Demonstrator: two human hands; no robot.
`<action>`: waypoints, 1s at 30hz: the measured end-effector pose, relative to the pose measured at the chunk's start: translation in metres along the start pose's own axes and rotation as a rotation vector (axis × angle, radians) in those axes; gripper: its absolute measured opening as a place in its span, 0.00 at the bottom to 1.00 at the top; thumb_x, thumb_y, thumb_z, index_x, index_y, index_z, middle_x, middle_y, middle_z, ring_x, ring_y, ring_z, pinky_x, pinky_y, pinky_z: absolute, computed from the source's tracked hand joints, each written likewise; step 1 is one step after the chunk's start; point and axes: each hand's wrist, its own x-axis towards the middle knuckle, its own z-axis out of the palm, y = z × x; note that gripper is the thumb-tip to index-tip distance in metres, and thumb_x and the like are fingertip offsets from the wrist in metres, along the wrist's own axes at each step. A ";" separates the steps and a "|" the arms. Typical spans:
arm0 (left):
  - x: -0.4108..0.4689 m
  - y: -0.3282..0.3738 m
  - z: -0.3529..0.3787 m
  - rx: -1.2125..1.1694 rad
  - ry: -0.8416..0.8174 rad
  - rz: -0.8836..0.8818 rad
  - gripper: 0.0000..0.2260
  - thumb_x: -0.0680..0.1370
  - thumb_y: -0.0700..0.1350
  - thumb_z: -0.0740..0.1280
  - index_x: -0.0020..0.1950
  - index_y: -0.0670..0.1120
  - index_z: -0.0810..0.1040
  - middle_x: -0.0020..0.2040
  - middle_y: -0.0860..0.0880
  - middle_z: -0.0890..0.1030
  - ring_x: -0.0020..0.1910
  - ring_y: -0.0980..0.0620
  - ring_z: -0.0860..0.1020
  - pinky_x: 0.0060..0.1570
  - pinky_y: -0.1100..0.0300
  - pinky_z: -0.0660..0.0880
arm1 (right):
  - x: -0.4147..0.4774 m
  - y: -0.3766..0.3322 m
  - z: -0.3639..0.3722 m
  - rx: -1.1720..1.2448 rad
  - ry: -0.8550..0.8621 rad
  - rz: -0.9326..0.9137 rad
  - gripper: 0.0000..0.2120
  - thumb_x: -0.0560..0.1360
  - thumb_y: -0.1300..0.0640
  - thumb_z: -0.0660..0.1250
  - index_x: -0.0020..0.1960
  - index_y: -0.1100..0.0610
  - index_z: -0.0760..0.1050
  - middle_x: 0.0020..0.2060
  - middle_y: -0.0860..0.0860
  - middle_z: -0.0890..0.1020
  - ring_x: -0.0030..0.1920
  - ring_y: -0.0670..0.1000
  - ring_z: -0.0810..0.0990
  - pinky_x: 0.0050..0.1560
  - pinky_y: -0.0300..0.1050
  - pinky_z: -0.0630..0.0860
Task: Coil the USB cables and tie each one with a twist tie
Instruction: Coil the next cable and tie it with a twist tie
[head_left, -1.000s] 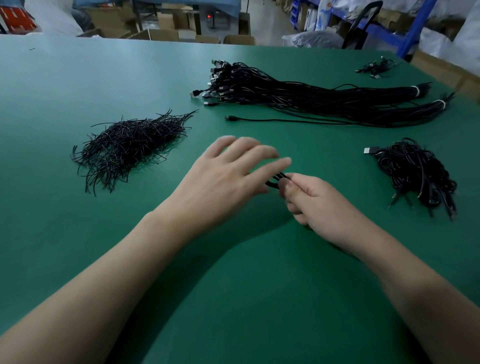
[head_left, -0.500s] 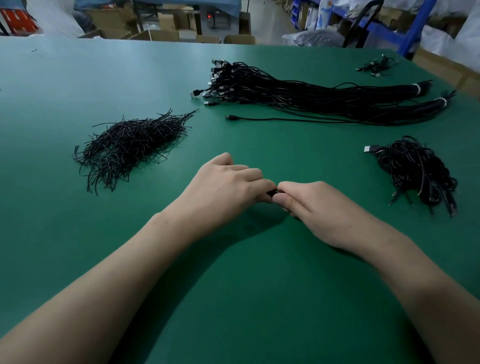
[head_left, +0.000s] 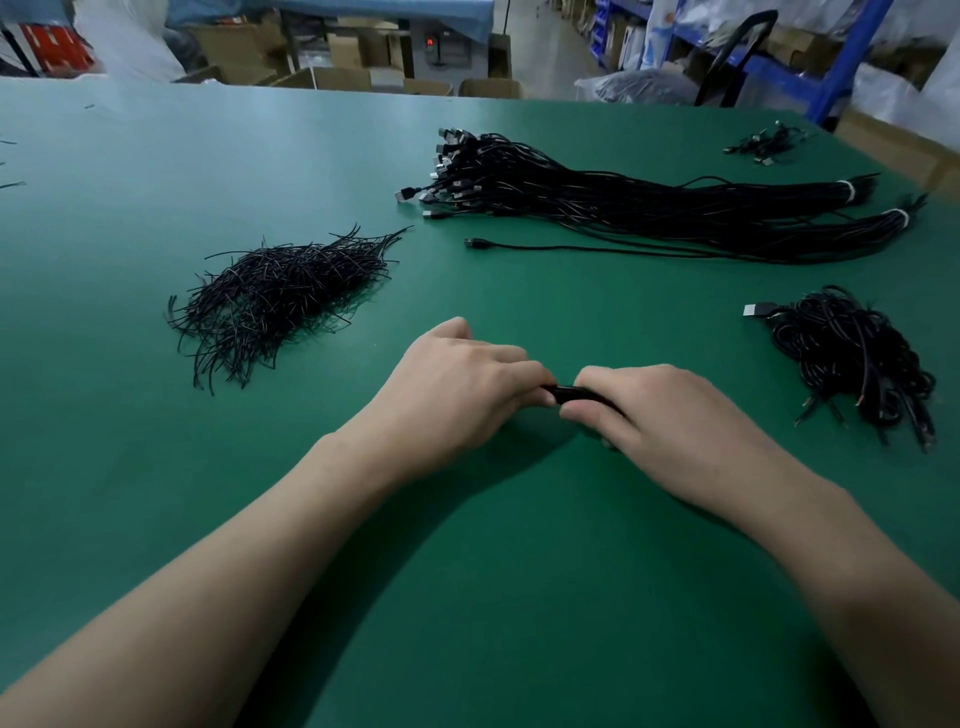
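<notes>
A black coiled USB cable (head_left: 563, 391) is held between both hands just above the green table (head_left: 467, 597); only a short stretch shows between them. My left hand (head_left: 462, 384) pinches its left end with curled fingers. My right hand (head_left: 654, 410) grips the rest of the coil, which hides under the fingers. A heap of black twist ties (head_left: 275, 296) lies to the left. Long bundles of uncoiled USB cables (head_left: 649, 208) stretch across the back. One loose cable (head_left: 597, 248) lies in front of them.
A pile of coiled cables (head_left: 852, 358) sits at the right. A few more cables (head_left: 763, 145) lie at the far right corner. Cardboard boxes (head_left: 332, 78) and blue shelving (head_left: 831, 67) stand beyond the table's far edge.
My left hand was spread open over the cable; its fingers have curled and now pinch the cable's end. Both hands have drawn slightly towards me and closed together.
</notes>
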 end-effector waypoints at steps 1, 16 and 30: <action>0.000 -0.001 0.001 -0.016 0.047 -0.030 0.17 0.83 0.55 0.58 0.54 0.50 0.84 0.43 0.53 0.84 0.37 0.45 0.80 0.43 0.50 0.72 | 0.000 0.004 0.000 0.164 0.048 0.049 0.14 0.78 0.38 0.61 0.45 0.48 0.73 0.34 0.47 0.81 0.35 0.50 0.79 0.40 0.53 0.77; 0.005 0.032 0.000 -1.409 -0.105 -0.463 0.14 0.86 0.50 0.57 0.45 0.51 0.79 0.37 0.53 0.78 0.36 0.57 0.76 0.35 0.60 0.64 | 0.009 -0.008 0.019 1.328 0.250 0.115 0.15 0.77 0.48 0.66 0.57 0.54 0.84 0.35 0.49 0.77 0.38 0.57 0.72 0.33 0.38 0.66; 0.006 0.025 0.002 -1.092 -0.148 -0.375 0.16 0.86 0.52 0.59 0.46 0.51 0.83 0.37 0.50 0.83 0.31 0.52 0.75 0.38 0.62 0.75 | 0.007 -0.020 0.019 1.274 0.445 0.148 0.12 0.77 0.50 0.68 0.43 0.57 0.83 0.35 0.55 0.75 0.35 0.51 0.76 0.39 0.43 0.75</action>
